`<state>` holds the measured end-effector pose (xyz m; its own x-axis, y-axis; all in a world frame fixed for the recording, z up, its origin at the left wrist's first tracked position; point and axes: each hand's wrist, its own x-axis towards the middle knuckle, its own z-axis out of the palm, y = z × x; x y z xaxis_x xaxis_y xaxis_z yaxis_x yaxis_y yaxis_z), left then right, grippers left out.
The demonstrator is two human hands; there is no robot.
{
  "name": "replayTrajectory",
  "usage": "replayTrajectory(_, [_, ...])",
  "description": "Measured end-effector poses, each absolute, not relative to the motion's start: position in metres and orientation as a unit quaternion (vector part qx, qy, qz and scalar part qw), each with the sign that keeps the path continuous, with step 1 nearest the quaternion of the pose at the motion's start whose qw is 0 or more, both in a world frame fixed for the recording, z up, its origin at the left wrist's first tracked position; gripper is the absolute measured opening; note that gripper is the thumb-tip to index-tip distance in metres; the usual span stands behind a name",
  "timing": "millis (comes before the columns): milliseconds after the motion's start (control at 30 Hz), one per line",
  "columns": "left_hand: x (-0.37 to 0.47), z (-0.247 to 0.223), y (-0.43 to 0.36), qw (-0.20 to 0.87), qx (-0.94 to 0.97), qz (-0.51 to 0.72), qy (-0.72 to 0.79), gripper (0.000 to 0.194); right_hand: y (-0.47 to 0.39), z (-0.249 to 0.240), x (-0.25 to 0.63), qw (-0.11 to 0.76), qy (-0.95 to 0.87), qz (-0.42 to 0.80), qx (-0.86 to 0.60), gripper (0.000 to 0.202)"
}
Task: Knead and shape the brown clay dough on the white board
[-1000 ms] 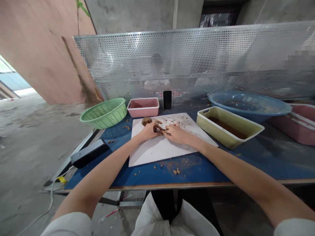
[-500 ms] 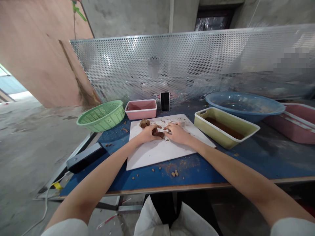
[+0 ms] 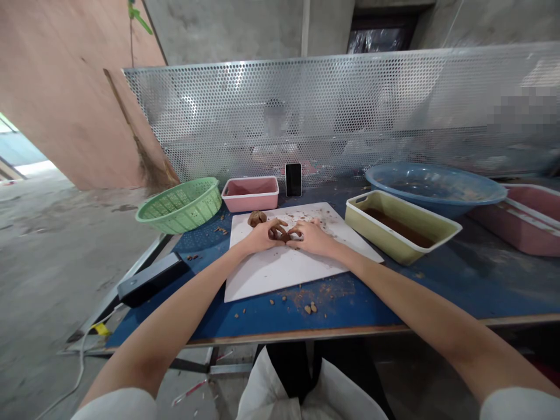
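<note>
Over the white board (image 3: pixel 262 271), my left hand (image 3: pixel 261 237) curls its fingers and thumb round a brown, clay-like piece (image 3: pixel 284 237). My right hand (image 3: pixel 311 239) meets it from the other side, its fingers and thumb closed on the piece's right end. Both hands hide much of the piece, so its full shape does not show. A rounded brown lump (image 3: pixel 256 218) rests on the board just behind my left hand. Brown crumbs lie scattered on the board around my right hand.
Behind the board stand a pink tub (image 3: pixel 250 195) and an upright phone (image 3: pixel 293 179). A green basket (image 3: pixel 184 209) and a black box (image 3: pixel 153 280) are at left. To the right are an olive tub (image 3: pixel 394 230) of brown liquid, a blue basin (image 3: pixel 437 186) and another pink tub (image 3: pixel 525 224).
My right hand has moved slightly left and its fingers have closed on the right end of the brown piece. My left hand keeps its hold.
</note>
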<state>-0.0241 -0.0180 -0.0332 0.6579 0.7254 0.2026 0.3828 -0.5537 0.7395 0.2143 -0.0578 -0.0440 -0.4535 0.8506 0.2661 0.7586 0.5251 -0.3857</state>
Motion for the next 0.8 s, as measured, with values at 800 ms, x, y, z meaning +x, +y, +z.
replayTrajectory(800, [-0.0221,-0.0421,-0.017,0.347,0.831,0.266,0.344,0.082,-0.0557,-0.0424,0.2126,0.196,-0.864,0.091,-0.455,0.02])
